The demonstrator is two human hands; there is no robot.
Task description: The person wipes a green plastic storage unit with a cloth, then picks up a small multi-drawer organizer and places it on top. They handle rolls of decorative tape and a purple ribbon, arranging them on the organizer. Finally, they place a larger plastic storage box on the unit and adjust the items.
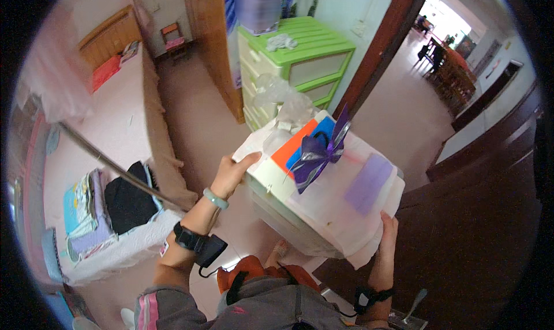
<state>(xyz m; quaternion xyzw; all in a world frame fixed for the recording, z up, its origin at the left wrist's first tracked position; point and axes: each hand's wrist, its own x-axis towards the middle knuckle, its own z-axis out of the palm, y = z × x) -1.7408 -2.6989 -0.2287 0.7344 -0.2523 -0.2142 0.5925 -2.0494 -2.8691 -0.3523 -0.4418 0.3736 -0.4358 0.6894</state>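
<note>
A pale, box-shaped piece (294,219) with a whitish cover sheet (322,217) over its top stands tilted in view before me. My left hand (233,172) grips its left corner, thumb on top. At the near right corner, my right hand (388,232) holds the edge, its fingers mostly hidden underneath. On top lie a purple bow-shaped ornament (316,161) with silver stripes, an orange flat item (285,154), a blue flat item (326,124) and a purple rectangle (368,185). Crumpled clear plastic (277,92) sits at the far corner.
Just beyond stands a green-and-cream drawer cabinet (320,37) with a pale cloth (281,42) on it. A bed (121,131) with folded fabrics (86,213) lies left, crossed by a pole (112,163). A dark door frame (381,44) borders a passage (402,96) on the right.
</note>
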